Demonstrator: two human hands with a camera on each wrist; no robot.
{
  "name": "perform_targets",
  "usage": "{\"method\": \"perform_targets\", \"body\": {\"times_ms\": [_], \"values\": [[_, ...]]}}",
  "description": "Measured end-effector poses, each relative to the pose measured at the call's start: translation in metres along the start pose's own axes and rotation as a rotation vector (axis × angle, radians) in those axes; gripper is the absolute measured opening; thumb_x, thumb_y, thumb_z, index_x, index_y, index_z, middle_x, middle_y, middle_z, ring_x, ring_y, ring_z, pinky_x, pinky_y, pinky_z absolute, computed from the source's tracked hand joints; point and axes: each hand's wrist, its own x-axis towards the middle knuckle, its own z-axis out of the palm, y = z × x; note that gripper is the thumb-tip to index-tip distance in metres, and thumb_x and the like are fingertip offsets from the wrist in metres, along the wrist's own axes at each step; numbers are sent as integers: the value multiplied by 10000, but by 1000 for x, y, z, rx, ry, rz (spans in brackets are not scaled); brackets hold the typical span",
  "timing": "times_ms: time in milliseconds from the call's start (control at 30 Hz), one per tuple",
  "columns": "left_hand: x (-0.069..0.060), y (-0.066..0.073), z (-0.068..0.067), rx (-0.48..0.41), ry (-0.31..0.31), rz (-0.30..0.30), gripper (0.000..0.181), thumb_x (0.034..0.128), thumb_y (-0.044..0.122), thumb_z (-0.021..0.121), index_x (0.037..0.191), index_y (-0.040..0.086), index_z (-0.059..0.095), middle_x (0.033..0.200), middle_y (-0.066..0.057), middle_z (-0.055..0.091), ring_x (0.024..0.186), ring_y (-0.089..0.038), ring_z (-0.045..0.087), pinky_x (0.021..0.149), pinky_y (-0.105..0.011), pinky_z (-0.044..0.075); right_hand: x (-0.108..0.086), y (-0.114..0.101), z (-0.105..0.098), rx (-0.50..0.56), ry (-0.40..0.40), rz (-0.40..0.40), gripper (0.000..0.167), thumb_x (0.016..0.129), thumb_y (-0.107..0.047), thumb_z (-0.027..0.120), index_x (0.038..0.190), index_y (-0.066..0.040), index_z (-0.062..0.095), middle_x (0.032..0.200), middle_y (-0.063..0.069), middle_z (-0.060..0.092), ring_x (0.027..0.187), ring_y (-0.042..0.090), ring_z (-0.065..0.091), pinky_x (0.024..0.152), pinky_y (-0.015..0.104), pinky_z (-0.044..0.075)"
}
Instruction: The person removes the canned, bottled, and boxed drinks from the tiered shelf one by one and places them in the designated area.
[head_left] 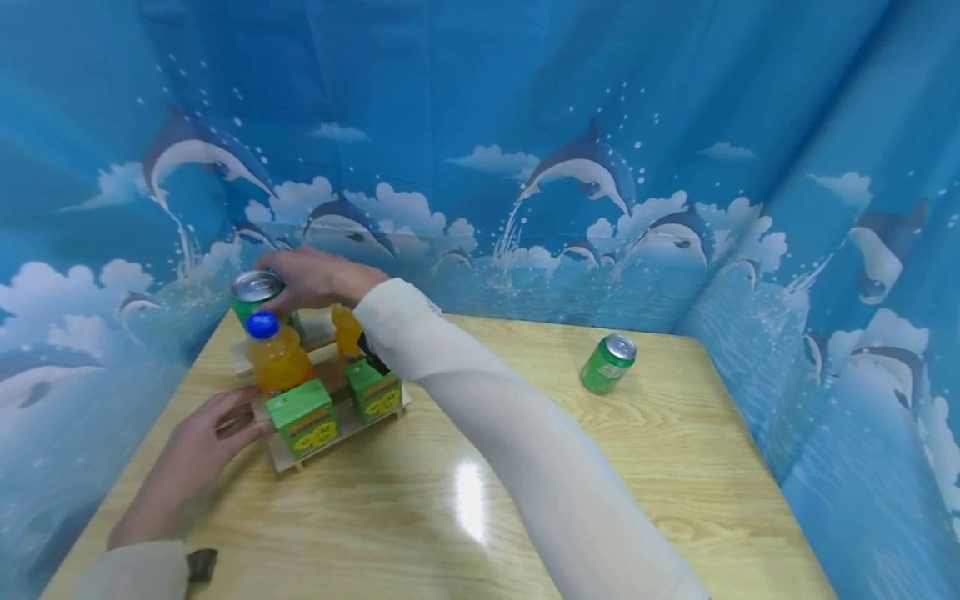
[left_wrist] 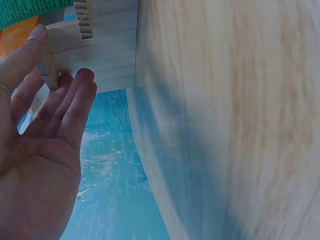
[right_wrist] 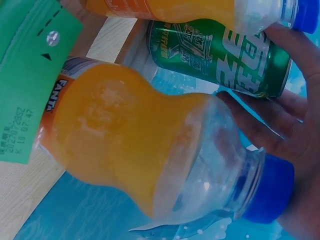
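A tiered wooden rack [head_left: 347, 417] stands at the table's left, bearing two green cartons [head_left: 303, 419] in front and orange-drink bottles with blue caps [head_left: 279, 358] behind them. My right hand [head_left: 318, 279] grips a green can [head_left: 257, 292] at the rack's back left; in the right wrist view, fingers lie round the can [right_wrist: 215, 57] beyond a bottle [right_wrist: 125, 135]. My left hand [head_left: 198, 454] holds the rack's left edge; the left wrist view has its thumb and fingers [left_wrist: 75, 102] on either side of a wooden piece [left_wrist: 48, 70].
Another green can [head_left: 609, 363] stands on the right half of the wooden table [head_left: 660, 467]. A blue dolphin-print curtain [head_left: 480, 150] hangs behind the table and along its sides. My right forearm crosses above the table's middle.
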Motion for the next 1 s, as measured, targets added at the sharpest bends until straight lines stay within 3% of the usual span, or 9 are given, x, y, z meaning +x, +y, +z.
{"method": "perform_targets", "body": {"times_ms": [300,467,667,1000], "values": [[0,3,-1,9,0,-7,657,1043,279,764,1563,-28,505,1567,-371,501,1349,-591,586,1075,-594,552,3,-4,0,-159,74,5,536,1049,-489,714,1472,-196,566,1352,-77,655,1145,39,614,936,153,534],[1,2,-2,6,-5,-3,651,1055,305,750,1565,-21,511,1569,-367,502,1347,-593,587,1062,-595,571,0,-2,-4,-134,109,15,534,1035,-492,735,1442,-187,571,1295,-64,664,1080,60,630,867,168,546],[1,3,-2,-7,-10,-16,658,1070,356,727,1568,-18,512,1594,-360,485,1362,-598,572,1075,-596,560,-6,1,-11,-105,153,-3,589,1025,-491,750,1483,-179,554,1321,-56,665,1086,60,632,871,165,549],[5,4,-4,-16,-77,-118,761,1082,446,681,1637,-4,419,1672,-362,381,1442,-608,488,1135,-696,519,-17,5,-18,-68,262,-8,630,1009,-507,751,1496,-170,539,1341,-36,676,1072,54,658,851,139,567]]}}
